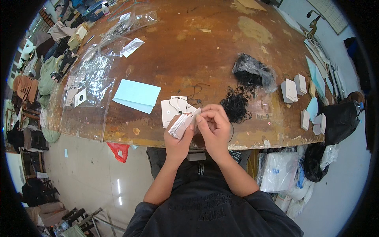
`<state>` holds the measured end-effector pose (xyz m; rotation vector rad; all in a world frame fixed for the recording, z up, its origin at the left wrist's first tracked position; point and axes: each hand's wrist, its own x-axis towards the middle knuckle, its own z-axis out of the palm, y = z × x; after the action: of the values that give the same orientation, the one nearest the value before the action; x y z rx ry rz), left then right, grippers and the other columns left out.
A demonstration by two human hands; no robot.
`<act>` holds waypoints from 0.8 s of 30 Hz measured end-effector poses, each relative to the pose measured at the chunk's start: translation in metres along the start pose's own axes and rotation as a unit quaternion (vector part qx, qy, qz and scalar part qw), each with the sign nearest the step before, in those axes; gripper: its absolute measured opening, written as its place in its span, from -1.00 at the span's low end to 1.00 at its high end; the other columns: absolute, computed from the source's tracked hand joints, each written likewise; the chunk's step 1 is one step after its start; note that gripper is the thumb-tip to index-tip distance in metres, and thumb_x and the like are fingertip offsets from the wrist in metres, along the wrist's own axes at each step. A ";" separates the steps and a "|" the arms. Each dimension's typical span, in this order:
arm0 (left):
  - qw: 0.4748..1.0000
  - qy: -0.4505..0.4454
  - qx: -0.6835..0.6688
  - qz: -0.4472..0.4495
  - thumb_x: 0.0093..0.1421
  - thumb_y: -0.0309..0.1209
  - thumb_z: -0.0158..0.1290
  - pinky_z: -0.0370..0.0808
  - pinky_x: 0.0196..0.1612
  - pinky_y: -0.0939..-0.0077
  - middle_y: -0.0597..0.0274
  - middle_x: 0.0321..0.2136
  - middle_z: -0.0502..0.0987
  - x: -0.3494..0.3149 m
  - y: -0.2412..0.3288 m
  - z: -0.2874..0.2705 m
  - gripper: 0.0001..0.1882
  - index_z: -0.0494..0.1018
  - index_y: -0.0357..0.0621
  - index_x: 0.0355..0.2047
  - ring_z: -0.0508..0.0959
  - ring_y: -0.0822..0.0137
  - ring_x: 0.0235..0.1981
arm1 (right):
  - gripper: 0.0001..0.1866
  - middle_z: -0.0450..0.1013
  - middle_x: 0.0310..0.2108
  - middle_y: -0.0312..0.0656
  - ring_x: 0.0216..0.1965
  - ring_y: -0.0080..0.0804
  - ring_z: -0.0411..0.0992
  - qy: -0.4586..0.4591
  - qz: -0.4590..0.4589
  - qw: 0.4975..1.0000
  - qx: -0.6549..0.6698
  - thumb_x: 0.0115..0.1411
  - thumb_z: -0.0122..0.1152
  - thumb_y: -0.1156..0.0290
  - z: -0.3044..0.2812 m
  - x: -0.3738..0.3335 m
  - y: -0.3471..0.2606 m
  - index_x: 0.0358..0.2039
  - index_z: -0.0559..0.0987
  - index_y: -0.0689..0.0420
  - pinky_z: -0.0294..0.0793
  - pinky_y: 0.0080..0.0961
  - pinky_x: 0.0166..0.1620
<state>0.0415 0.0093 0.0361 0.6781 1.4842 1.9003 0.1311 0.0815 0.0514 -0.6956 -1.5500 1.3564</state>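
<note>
My left hand [179,144] is closed around a stack of white hang tags [181,125] near the table's front edge. My right hand [215,127] is closed in a pinch beside the top tag; a thin black cord hangs below it, and what sits between its fingertips is too small to make out. Just beyond the stack, several loose hang tags [167,107] lie on the table, with black strings across them. To the right of my hands is a tangled pile of black tag strings [237,106]. Behind that, a clear plastic bag [269,78] holds more black strings.
Light blue folded paper [138,95] lies left of the tags on the wooden table [185,59]. Clear plastic bags [94,77] spread over the left side. Small stacks of white cards [289,91] stand at the right, near a black bag [342,120].
</note>
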 end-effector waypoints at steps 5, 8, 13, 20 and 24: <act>0.999 0.032 0.032 0.013 0.20 -0.59 0.12 0.46 -0.26 0.64 0.29 -0.31 0.54 0.001 -0.001 0.001 -0.84 0.48 -0.31 -0.19 0.49 0.56 -0.28 | -0.95 0.32 -0.19 -0.22 -0.30 -0.64 0.36 -0.011 -0.022 0.997 -0.075 0.22 0.16 0.61 0.002 -0.003 -0.002 -0.32 0.50 0.32 0.40 -0.70 -0.28; 0.994 0.029 0.078 0.073 0.13 -0.62 0.16 0.47 -0.25 0.58 0.23 -0.33 0.54 0.001 -0.002 -0.001 -0.81 0.50 -0.27 -0.22 0.53 0.46 -0.30 | -0.95 0.32 -0.23 -0.21 -0.41 -0.62 0.33 -0.012 -0.063 0.992 -0.105 0.20 0.18 0.59 0.005 0.002 -0.006 -0.34 0.50 0.30 0.35 -0.68 -0.40; 0.923 -0.016 0.248 0.294 -0.02 -0.61 0.23 0.50 -0.20 0.37 0.16 -0.30 0.52 0.010 0.003 -0.009 -0.72 0.55 -0.15 -0.25 0.55 0.25 -0.29 | -0.95 0.38 -0.25 -0.22 -0.40 -0.64 0.35 -0.018 -0.015 0.997 -0.076 0.20 0.18 0.58 0.002 0.005 -0.011 -0.34 0.51 0.29 0.36 -0.70 -0.37; 0.703 -0.074 0.458 0.538 -0.13 -0.42 0.21 0.55 -0.16 0.27 0.42 -0.34 0.49 0.020 0.009 -0.017 -0.72 0.61 0.12 -0.32 0.53 0.29 -0.20 | -0.92 0.51 -0.39 -0.34 -0.40 -0.70 0.39 -0.097 0.157 0.983 -0.013 0.23 0.19 0.51 -0.032 0.018 -0.015 -0.38 0.56 0.24 0.39 -0.70 -0.31; 0.837 -0.092 0.336 0.423 -0.16 -0.50 0.27 0.56 -0.18 0.32 0.21 -0.33 0.55 0.022 0.007 -0.018 -0.68 0.61 -0.04 -0.31 0.58 0.20 -0.28 | -0.91 0.52 -0.43 -0.25 -0.44 -0.62 0.40 0.101 0.064 0.975 -0.187 0.15 0.27 0.49 -0.075 0.050 -0.020 -0.39 0.58 0.24 0.39 -0.57 -0.36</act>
<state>0.0124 0.0125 0.0391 2.0644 1.9032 1.7281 0.1820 0.1528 0.0809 -1.1467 -1.6315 1.0521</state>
